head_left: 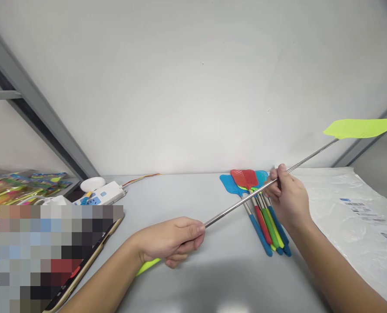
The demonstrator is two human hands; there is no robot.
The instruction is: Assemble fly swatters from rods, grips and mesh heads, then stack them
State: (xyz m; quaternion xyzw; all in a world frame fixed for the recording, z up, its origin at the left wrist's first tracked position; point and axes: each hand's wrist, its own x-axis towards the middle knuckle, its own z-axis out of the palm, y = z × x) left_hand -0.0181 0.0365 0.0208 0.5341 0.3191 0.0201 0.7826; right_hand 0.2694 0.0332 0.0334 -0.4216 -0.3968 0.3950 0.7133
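Observation:
My left hand (pixel 170 241) grips the yellow-green handle of a telescopic fly swatter, whose extended metal rod (pixel 235 206) runs up and to the right. My right hand (pixel 286 195) pinches that rod near its middle. The swatter's yellow-green head (pixel 362 128) hangs in the air at the far right. Under the rod, on the grey table (pixel 193 195), lies a pile of collapsed fly swatters (pixel 261 208) with blue, red, green and yellow handles and blue and red heads.
A white plastic bag with printed labels (pixel 352 213) lies at the right. A white power strip (pixel 100 195) with a coloured cable, a phone with a pixelated screen (pixel 66 256) and colourful packages (pixel 20 187) are at the left. A white wall stands behind.

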